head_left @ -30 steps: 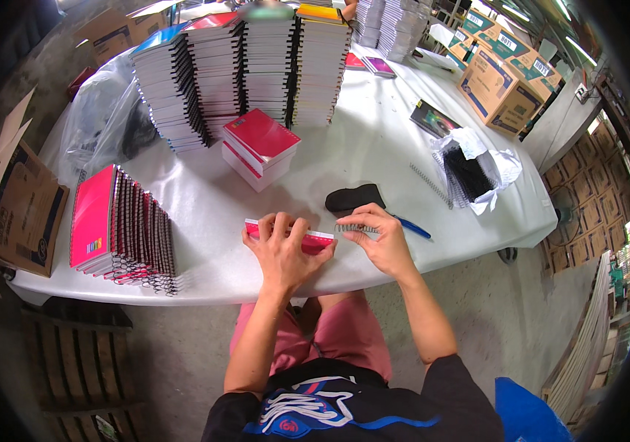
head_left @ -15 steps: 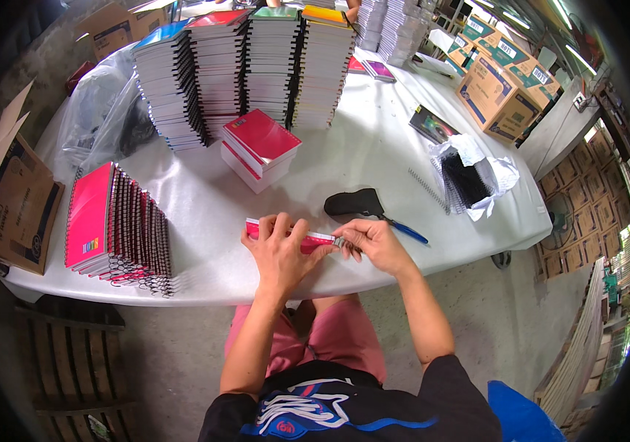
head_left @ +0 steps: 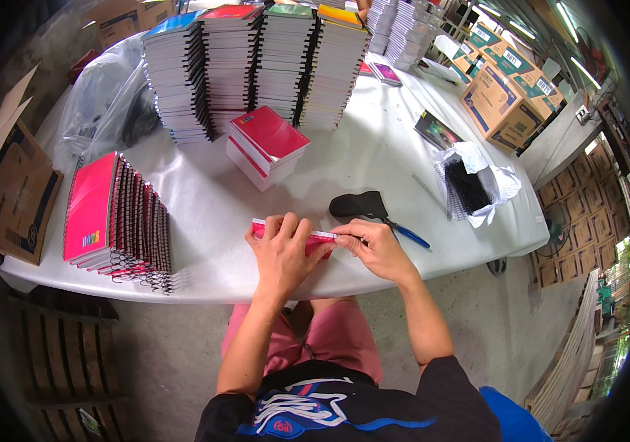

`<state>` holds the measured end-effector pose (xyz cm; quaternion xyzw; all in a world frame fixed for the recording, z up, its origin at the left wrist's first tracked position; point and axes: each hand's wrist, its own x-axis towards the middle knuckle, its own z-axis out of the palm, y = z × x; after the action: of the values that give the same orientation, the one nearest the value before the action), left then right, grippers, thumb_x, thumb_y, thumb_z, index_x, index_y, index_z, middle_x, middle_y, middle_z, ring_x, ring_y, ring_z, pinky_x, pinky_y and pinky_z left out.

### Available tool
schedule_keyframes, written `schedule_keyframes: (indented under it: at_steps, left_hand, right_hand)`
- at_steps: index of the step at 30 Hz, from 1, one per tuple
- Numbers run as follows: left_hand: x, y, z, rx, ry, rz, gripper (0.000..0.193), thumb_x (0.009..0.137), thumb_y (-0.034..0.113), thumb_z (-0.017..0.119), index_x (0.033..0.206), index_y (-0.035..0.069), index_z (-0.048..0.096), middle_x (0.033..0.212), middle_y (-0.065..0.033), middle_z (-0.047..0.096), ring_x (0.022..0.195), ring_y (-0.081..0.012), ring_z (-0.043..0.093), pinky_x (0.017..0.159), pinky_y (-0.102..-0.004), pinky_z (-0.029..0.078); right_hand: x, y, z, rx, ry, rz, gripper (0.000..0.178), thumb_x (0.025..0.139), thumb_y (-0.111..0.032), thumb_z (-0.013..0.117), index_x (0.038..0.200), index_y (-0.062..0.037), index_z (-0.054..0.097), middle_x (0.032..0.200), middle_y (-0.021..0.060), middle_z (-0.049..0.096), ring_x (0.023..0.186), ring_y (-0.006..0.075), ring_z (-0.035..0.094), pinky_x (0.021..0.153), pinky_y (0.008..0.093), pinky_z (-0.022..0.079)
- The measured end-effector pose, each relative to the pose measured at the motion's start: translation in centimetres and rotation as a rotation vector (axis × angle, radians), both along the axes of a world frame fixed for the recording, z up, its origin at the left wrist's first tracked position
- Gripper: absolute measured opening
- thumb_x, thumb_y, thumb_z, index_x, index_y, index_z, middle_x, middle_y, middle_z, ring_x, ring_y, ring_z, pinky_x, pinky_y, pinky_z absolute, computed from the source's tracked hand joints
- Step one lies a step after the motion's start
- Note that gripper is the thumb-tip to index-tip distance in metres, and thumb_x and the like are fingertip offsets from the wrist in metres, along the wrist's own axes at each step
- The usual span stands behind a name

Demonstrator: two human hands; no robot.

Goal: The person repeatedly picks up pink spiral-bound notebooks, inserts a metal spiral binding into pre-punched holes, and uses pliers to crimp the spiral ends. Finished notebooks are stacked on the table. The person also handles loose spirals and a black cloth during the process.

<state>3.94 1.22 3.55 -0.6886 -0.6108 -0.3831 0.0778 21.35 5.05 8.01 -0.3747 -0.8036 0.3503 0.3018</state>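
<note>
Head view shows left hand (head_left: pixel 284 249) curled over a red notebook (head_left: pixel 319 237), right hand (head_left: pixel 368 247) pinched at its right end — anything held hidden — black pouch (head_left: pixel 357 204) beyond.

Red notebook (head_left: pixel 318 238), white tablecloth (head_left: pixel 212 221), black pouch (head_left: pixel 357 204), seemingly black coils (head_left: pixel 466 184)
</note>
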Motion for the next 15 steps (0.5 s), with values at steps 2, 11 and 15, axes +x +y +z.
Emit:
schedule_keyframes:
  at_steps: [2, 11, 15]
  left_hand:
    - [0.1, 0.0, -0.1, -0.013, 0.003, 0.014, 0.038, 0.062, 0.042, 0.076, 0.083, 0.017, 0.057, 0.088, 0.0010, 0.052, 0.090, -0.0215, 0.048, 0.080, -0.0481, 0.030]
    - [-0.8, -0.4, -0.1, -0.064, 0.009, -0.012, 0.041, 0.062, 0.049, 0.074, 0.081, 0.017, 0.058, 0.088, 0.0020, 0.051, 0.090, -0.0202, 0.049, 0.078, -0.0489, 0.032]
    - [-2.0, -0.6, 0.5, -0.117, -0.058, -0.101, 0.044, 0.065, 0.053, 0.072, 0.079, 0.014, 0.056, 0.088, -0.0001, 0.050, 0.092, -0.0217, 0.048, 0.079, -0.0474, 0.032]
  right_hand:
    - [-0.4, -0.5, 0.2, 0.044, -0.010, -0.064, 0.024, 0.088, -0.023, 0.060, 0.090, 0.0006, 0.065, 0.081, 0.0152, 0.063, 0.063, 0.0272, 0.059, 0.059, 0.0347, 0.046]
    - [-0.3, 1.9, 0.3, -0.271, -0.009, -0.056, 0.017, 0.079, -0.018, 0.060, 0.088, -0.0046, 0.064, 0.086, 0.0146, 0.064, 0.080, 0.0274, 0.062, 0.068, 0.0312, 0.046]
    - [4.5, 6.4, -2.7, 0.447, -0.343, -0.102, 0.017, 0.077, -0.015, 0.060, 0.091, -0.0066, 0.065, 0.091, 0.0122, 0.065, 0.086, 0.0246, 0.062, 0.075, 0.0308, 0.047]
